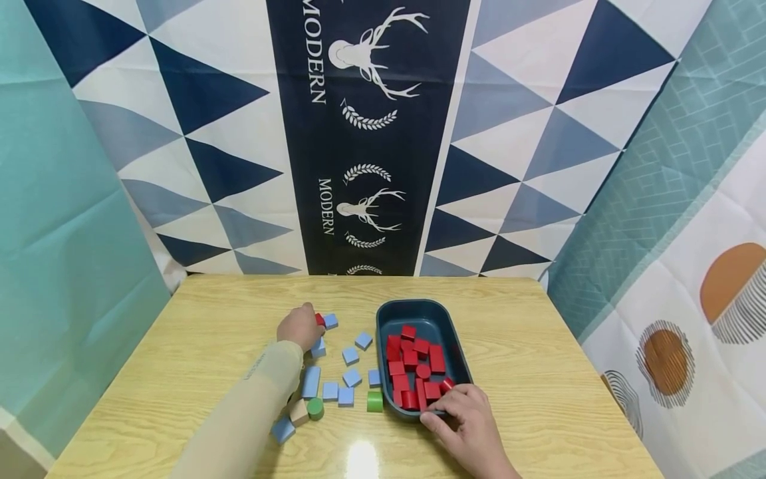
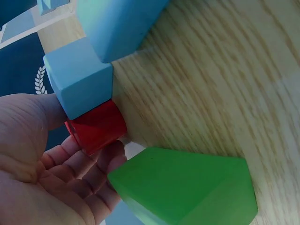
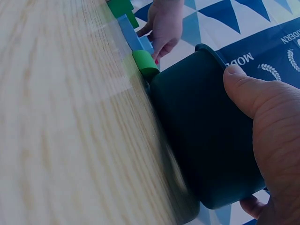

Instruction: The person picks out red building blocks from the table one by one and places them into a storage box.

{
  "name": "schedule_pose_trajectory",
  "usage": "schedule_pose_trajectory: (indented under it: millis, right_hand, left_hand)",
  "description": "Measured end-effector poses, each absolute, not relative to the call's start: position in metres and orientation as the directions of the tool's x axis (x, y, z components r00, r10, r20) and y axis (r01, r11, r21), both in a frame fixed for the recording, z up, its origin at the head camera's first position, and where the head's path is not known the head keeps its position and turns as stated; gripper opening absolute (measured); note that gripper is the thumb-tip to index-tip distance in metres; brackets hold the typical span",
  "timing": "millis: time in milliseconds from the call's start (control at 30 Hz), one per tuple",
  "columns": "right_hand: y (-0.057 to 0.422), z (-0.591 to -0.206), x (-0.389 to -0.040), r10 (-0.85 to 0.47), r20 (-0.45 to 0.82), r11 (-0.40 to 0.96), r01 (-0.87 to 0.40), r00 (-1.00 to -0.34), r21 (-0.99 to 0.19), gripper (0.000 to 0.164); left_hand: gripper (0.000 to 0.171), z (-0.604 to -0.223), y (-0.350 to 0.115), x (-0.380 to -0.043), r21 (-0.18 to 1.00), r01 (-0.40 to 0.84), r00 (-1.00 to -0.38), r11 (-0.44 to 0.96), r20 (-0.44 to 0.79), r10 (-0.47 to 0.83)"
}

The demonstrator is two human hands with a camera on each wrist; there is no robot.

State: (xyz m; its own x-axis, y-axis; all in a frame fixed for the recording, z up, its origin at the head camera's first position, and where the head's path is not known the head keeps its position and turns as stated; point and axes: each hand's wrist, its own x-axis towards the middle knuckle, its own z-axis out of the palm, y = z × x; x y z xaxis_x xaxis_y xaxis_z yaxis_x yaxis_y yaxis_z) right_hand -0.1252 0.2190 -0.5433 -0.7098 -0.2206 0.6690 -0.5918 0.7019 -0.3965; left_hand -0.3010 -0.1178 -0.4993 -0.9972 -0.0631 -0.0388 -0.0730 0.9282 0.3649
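Observation:
Toward the back of the table, my left hand (image 1: 298, 326) is at a red cylindrical block (image 2: 98, 127), fingers curled about it. In the left wrist view the thumb tip is hidden behind a blue cube (image 2: 79, 77) beside the red block. A green block (image 2: 187, 183) looms near the fingers there. My right hand (image 1: 467, 426) grips the near right corner of a dark blue bin (image 3: 201, 126), its thumb on the rim in the right wrist view. Inside the bin lie several red blocks (image 1: 437, 359) of different shapes.
Several blue blocks (image 1: 350, 356) are scattered between the left arm and the bin. A green cylinder (image 1: 315, 408) and a wooden-coloured block (image 1: 298, 412) lie near the left forearm. Another green block (image 1: 374, 401) sits against the bin's left side. A patterned curtain (image 1: 371, 133) hangs behind the table.

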Motion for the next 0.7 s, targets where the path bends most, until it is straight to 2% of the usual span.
schedule_pose_trajectory:
  millis: [233,400,567,700]
  right_hand:
    - [0.220,-0.542,-0.125,-0.223,0.665,0.702,-0.591,-0.712,-0.398,0.025]
    - [0.221,-0.540,-0.125,-0.219,0.675,0.700,-0.595,-0.705,-0.394,0.027]
    - [0.221,-0.540,-0.125,-0.218,0.675,0.702,-0.594,-0.705,-0.393,0.027]
    - [0.219,-0.540,-0.124,-0.220,0.658,0.710,-0.581,-0.720,-0.398,0.025]
  left_hand:
    - [0.040,-0.492,-0.119,-0.302,0.328,-0.035,-0.999,0.944,0.027,-0.047]
    - [0.041,-0.470,-0.102,-0.300,0.426,0.026,-0.992,0.904,0.125,-0.030]
    - [0.031,-0.451,-0.061,-0.293,0.501,0.222,-0.969,0.837,0.207,0.133]
    - [0.033,-0.450,-0.028,-0.288,0.441,0.361,-0.931,0.821,0.223,0.290]
